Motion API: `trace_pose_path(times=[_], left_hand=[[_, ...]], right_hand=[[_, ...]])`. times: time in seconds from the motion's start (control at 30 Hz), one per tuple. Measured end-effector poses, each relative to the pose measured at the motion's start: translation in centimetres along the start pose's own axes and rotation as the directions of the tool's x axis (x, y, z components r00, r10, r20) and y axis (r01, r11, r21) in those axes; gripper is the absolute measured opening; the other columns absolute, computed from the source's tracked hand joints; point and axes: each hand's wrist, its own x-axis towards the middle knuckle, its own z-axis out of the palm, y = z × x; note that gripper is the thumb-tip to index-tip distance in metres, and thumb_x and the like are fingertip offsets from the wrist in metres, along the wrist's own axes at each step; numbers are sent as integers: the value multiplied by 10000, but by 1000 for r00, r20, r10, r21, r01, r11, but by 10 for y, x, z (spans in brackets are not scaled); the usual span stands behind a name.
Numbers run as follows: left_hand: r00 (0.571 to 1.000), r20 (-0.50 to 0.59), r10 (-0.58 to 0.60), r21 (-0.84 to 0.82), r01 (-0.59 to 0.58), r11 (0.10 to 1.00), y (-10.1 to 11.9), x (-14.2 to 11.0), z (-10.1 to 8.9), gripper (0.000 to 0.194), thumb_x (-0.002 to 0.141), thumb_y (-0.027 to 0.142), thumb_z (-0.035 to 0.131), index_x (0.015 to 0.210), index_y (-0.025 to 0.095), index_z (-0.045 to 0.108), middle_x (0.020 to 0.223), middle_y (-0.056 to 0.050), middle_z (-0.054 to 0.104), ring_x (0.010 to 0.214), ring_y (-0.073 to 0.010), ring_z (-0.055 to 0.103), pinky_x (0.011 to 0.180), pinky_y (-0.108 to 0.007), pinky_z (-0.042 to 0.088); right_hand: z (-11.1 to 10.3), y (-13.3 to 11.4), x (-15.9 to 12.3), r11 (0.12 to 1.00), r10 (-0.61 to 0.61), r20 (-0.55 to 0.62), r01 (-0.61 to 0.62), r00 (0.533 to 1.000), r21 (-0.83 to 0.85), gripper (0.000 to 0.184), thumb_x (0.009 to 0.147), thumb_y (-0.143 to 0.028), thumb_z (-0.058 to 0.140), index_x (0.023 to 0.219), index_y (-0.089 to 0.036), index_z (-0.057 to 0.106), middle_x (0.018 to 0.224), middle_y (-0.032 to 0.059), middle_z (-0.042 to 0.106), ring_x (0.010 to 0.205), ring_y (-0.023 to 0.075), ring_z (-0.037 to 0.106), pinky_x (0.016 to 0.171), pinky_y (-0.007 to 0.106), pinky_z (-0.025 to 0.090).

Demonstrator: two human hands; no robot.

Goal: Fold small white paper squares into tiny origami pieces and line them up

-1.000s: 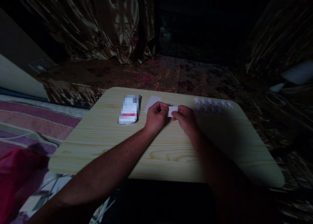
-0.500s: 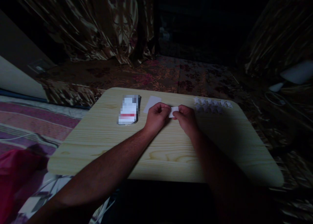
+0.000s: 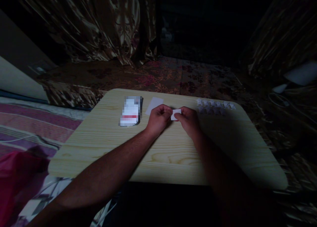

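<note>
A small square of white paper [image 3: 176, 115] is pinched between my two hands above the middle of the wooden table [image 3: 158, 154]. My left hand [image 3: 160, 118] grips its left edge with thumb and fingers. On the other side, my right hand [image 3: 187, 118] holds it, the thumb lying across its face. Flat behind my left hand lies a pale stack of paper [image 3: 155, 104], partly covered by that hand. To the right stand several small folded paper pieces [image 3: 212, 103] in two rows; the nearer row is dim in shadow.
A phone-like object [image 3: 130, 111], blurred out, lies on the table's left part. Beyond the table are a patterned cloth surface [image 3: 158, 71] and a shiny curtain [image 3: 123, 25]. A striped bed cover [image 3: 32, 121] is at left, a white lamp [image 3: 300, 73] at right.
The paper square has tilted slightly and shows a little more of its face. My right hand has shifted a touch; the other things have stayed put.
</note>
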Motion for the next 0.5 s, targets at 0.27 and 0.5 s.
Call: trace_pose_path(times=[0.27, 0.5], left_hand=[[1000, 24, -16, -25, 16, 1000, 1, 0, 0, 132, 719, 262, 674, 714, 154, 598, 500, 34, 514, 449, -80, 423, 461, -217, 316], [999, 28, -24, -26, 25, 999, 2, 0, 0, 132, 718, 259, 674, 706, 156, 592, 500, 34, 516, 443, -77, 416, 456, -216, 309]], right_hand=[[-1, -3, -1, 998, -54, -6, 54, 999, -39, 79, 710, -260, 601, 712, -182, 608, 594, -36, 566, 554, 116, 494, 504, 228, 356], [-1, -6, -2, 999, -46, -17, 46, 999, -5, 79, 702, -255, 598, 733, -183, 611, 609, -29, 583, 559, 121, 512, 514, 232, 374]])
